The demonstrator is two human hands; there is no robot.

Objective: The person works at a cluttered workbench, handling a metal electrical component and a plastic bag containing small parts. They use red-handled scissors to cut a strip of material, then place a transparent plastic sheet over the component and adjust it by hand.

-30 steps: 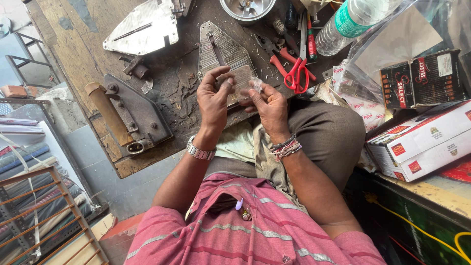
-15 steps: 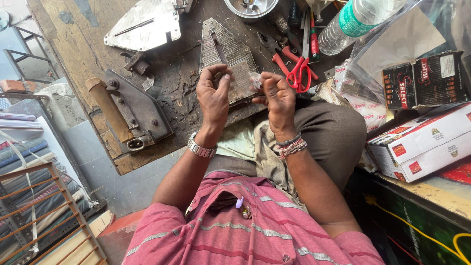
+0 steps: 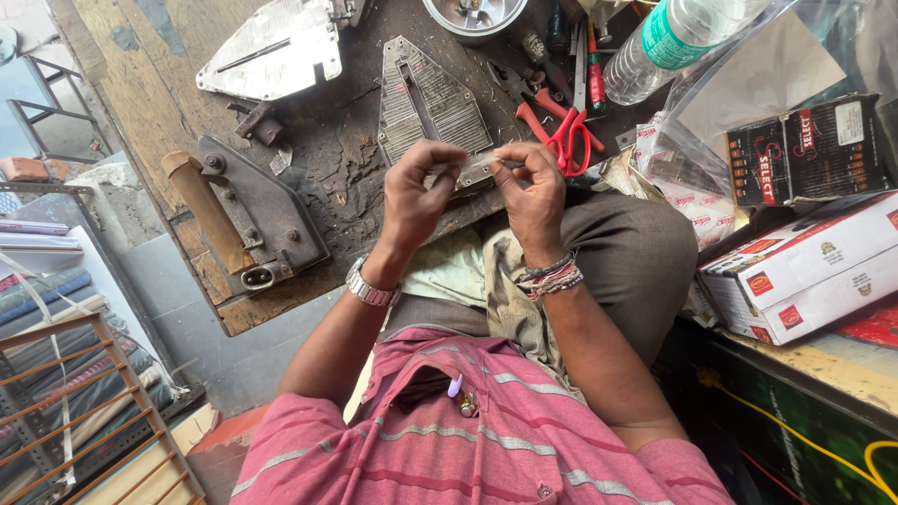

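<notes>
Both hands, left hand (image 3: 416,192) and right hand (image 3: 533,192), pinching thin translucent strip (image 3: 477,163), above ribbed triangular metal plate (image 3: 426,103)

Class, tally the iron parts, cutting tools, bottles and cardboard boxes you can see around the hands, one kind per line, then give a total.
Iron parts: 3 – ribbed sole plate, shiny cover, body with wooden handle
Red-handled scissors: 1
Plastic bottle: 1
Cardboard boxes: 2 – black box, white box
Total: 7
Both hands, left and right, pinch a small clear strip.
</notes>
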